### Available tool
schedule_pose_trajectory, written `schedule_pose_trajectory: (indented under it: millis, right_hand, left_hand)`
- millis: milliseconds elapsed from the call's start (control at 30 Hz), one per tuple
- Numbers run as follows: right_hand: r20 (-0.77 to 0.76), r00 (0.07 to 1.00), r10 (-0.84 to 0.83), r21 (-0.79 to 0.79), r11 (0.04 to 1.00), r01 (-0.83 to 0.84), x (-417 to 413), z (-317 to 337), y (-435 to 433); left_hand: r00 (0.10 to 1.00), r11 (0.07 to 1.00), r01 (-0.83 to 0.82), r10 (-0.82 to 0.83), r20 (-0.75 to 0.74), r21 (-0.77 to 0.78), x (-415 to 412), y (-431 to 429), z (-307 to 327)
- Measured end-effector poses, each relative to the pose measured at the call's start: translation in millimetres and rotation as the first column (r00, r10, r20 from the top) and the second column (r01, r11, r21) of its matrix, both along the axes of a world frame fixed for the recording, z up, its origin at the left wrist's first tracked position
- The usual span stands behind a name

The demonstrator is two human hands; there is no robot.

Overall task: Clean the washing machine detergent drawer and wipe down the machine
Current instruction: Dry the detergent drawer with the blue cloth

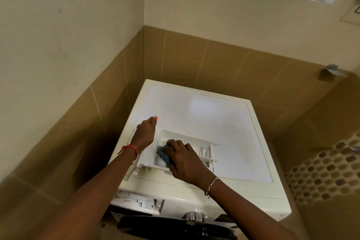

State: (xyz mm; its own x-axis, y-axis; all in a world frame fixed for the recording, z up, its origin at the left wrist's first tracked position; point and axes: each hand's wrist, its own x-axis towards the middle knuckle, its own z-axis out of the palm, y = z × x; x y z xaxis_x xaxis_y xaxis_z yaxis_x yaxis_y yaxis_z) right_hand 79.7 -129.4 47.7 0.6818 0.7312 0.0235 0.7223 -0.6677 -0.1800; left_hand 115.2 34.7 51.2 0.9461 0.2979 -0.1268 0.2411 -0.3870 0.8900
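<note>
The white detergent drawer (205, 153) lies pulled out on the flat top of the white washing machine (214, 119), near its front left. My left hand (145, 134) holds the drawer's left end, thumb raised. My right hand (185, 161) grips a blue-grey cloth (162, 153) and presses it into the drawer's left compartment. The hand hides part of the cloth and the compartment floor.
The empty drawer slot (136, 198) gapes at the machine's front left, beside a silver dial (194, 217) and the dark door (175, 228). Tiled walls close in on the left and behind. A mosaic strip (327, 171) and a metal fixture (331, 71) are on the right.
</note>
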Motion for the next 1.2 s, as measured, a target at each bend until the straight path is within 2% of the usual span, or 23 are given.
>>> schedule_pose_trajectory:
  millis: [133, 300, 467, 633, 767, 867, 933, 967, 1000, 1067, 1133, 1200]
  right_hand:
    - [0.062, 0.998, -0.03, -0.049, 0.998, 0.033, 3.2, 5.5, -11.8]
    - [0.063, 0.992, -0.111, -0.145, 0.982, 0.119, 7.4, 6.8, -32.1]
    - [-0.059, 0.975, -0.216, -0.181, 0.962, 0.203, 7.6, 12.6, -53.0]
    - [-0.203, 0.933, -0.298, -0.014, 0.953, 0.301, 7.2, 15.1, -72.8]
    - [-0.337, 0.867, -0.368, 0.09, 0.904, 0.418, 12.9, 20.2, -89.4]
    - [-0.403, 0.825, -0.397, 0.287, 0.801, 0.526, 15.9, 34.4, -75.5]
    - [-0.453, 0.822, -0.344, 0.447, 0.711, 0.543, 11.3, 45.7, -58.2]
    - [-0.471, 0.838, -0.274, 0.488, 0.711, 0.506, 6.8, 49.3, -48.1]
    - [-0.474, 0.862, -0.178, 0.499, 0.753, 0.43, 1.4, 52.5, -37.3]
    - [-0.442, 0.897, -0.012, 0.403, 0.891, 0.211, -9.3, 47.6, -15.4]
    - [-0.331, 0.943, 0.029, 0.27, 0.961, 0.065, -17.5, 30.7, 1.9]
    - [-0.174, 0.985, 0.019, 0.197, 0.98, 0.016, -24.2, 14.0, 13.2]
  left_hand:
    - [1.0, 1.0, 0.016, -0.016, 0.008, -0.017, -1.0, 0.5, 2.7]
    - [0.999, 0.999, 0.049, -0.049, 0.022, 0.011, 0.3, 3.6, 0.4]
    - [0.999, 0.999, 0.037, -0.037, 0.032, 0.001, -0.3, 2.5, 2.1]
    - [0.999, 0.998, 0.035, -0.036, 0.017, 0.049, -1.9, 3.6, 2.2]
    - [0.999, 0.998, 0.032, -0.033, 0.017, 0.058, -3.0, 1.8, 3.1]
    - [0.998, 0.995, 0.052, -0.054, 0.015, 0.091, -3.3, 2.1, 3.1]
    - [0.997, 0.991, 0.073, -0.075, 0.015, 0.109, -4.6, 2.1, 3.9]
    - [0.997, 0.992, 0.071, -0.073, 0.016, 0.101, -5.1, 1.4, 5.2]
    - [0.998, 0.994, 0.059, -0.06, 0.016, 0.087, -5.2, 0.3, 6.7]
    - [0.999, 0.999, 0.029, -0.03, 0.021, 0.041, -5.0, -1.4, 8.0]
    - [1.0, 1.0, 0.021, -0.021, 0.016, 0.023, -4.5, -2.2, 6.2]
    - [1.0, 1.0, 0.012, -0.012, 0.005, 0.025, -2.4, -2.7, 4.5]
